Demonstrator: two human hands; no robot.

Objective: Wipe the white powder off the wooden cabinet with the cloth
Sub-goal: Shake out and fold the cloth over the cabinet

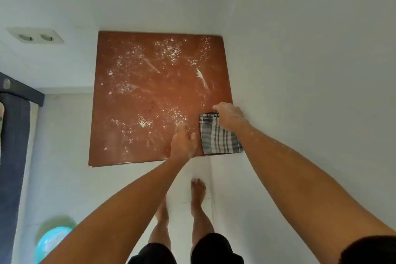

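At the cabinet point(137, 100) top's near-right corner, right hand point(229, 116) seemingly grips the cloth point(216, 137); left hand point(183, 142) rests flat beside it.

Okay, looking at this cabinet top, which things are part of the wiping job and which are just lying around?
Part of the job:
wooden cabinet
white powder
cloth
right hand, gripping the cloth
left hand, resting on the top

Just around:
wall socket
ball
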